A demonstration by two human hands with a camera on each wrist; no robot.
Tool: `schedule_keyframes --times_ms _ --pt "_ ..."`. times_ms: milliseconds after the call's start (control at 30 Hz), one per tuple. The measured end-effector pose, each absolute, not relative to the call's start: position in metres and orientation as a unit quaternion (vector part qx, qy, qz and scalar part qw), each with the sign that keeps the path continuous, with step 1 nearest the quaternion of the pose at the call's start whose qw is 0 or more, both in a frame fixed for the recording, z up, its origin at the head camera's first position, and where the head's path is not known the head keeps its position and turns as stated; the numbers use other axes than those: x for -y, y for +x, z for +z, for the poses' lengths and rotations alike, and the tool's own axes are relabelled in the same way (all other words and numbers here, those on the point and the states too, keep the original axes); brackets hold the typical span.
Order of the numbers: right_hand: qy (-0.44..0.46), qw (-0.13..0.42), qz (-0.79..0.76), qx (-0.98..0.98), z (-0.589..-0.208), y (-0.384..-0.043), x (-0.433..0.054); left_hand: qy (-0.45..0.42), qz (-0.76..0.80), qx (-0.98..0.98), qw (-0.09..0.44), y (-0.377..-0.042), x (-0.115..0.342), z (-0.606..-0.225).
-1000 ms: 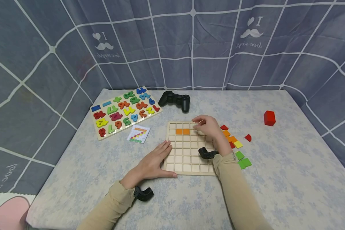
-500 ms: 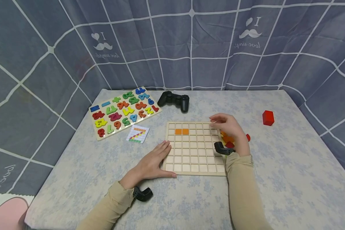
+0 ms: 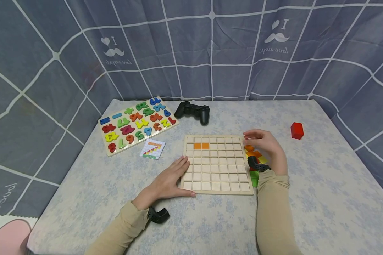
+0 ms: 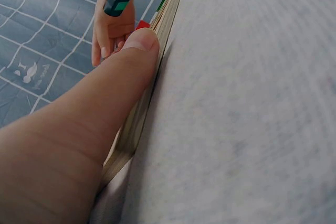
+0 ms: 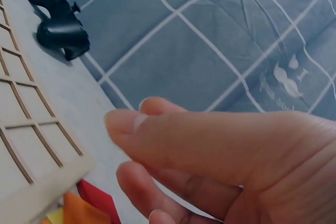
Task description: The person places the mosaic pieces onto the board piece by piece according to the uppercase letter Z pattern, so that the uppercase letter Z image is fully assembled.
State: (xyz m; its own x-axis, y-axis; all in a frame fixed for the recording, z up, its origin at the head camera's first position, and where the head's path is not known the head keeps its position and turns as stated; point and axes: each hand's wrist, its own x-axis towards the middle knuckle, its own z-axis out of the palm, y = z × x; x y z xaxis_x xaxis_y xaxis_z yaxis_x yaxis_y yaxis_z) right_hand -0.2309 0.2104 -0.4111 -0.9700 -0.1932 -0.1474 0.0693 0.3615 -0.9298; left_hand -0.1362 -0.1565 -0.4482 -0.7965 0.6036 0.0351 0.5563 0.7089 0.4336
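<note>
A wooden grid board (image 3: pixel 215 166) lies flat on the cloth-covered table, with two square orange tiles (image 3: pixel 201 146) side by side in its second row from the back. My left hand (image 3: pixel 170 180) rests along the board's left edge, fingers straight on the frame and thumb at the front corner. Just past the back right corner hovers my right hand (image 3: pixel 265 144), its fingers loosely bent. In the right wrist view nothing shows between thumb and fingers. Below that hand lie orange pieces (image 3: pixel 249 147), green tiles (image 3: pixel 254 178) and a red piece (image 5: pixel 100 200), partly hidden by hand and wrist.
A small pattern card (image 3: pixel 152 148) lies left of the board. Behind it is a number puzzle board (image 3: pixel 110 150) with colourful numerals. A black game controller (image 3: pixel 192 111) sits at the back, and a red block (image 3: pixel 297 130) stands at the right. A patterned curtain hangs behind the table.
My right hand has moved right, from over the board's back rows to above the loose pieces beyond its right edge. The left hand has stayed on the board.
</note>
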Motion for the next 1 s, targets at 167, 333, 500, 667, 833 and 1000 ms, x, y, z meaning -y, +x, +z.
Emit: schedule_keyframes --times_ms 167,333,500,667,833,1000 --pt "-0.038 0.124 -0.542 -0.830 -0.410 -0.231 -0.217 0.313 0.215 -0.923 0.055 -0.136 0.157 -0.448" --pt "-0.027 0.141 -0.538 -0.831 -0.413 -0.233 -0.221 0.315 0.215 -0.923 0.055 -0.135 0.157 -0.447" --pt "-0.020 0.153 -0.537 -0.829 -0.415 -0.231 -0.223 0.316 0.215 -0.922 0.054 -0.135 0.156 -0.447" --pt "-0.008 0.166 -0.548 -0.820 -0.416 -0.229 -0.224 0.319 0.219 -0.921 0.051 -0.136 0.157 -0.447" --pt "-0.005 0.170 -0.555 -0.814 -0.417 -0.230 -0.223 0.319 0.219 -0.921 0.051 -0.135 0.157 -0.447" --pt "0.001 0.179 -0.547 -0.818 -0.417 -0.231 -0.224 0.319 0.219 -0.921 0.050 -0.135 0.157 -0.447"
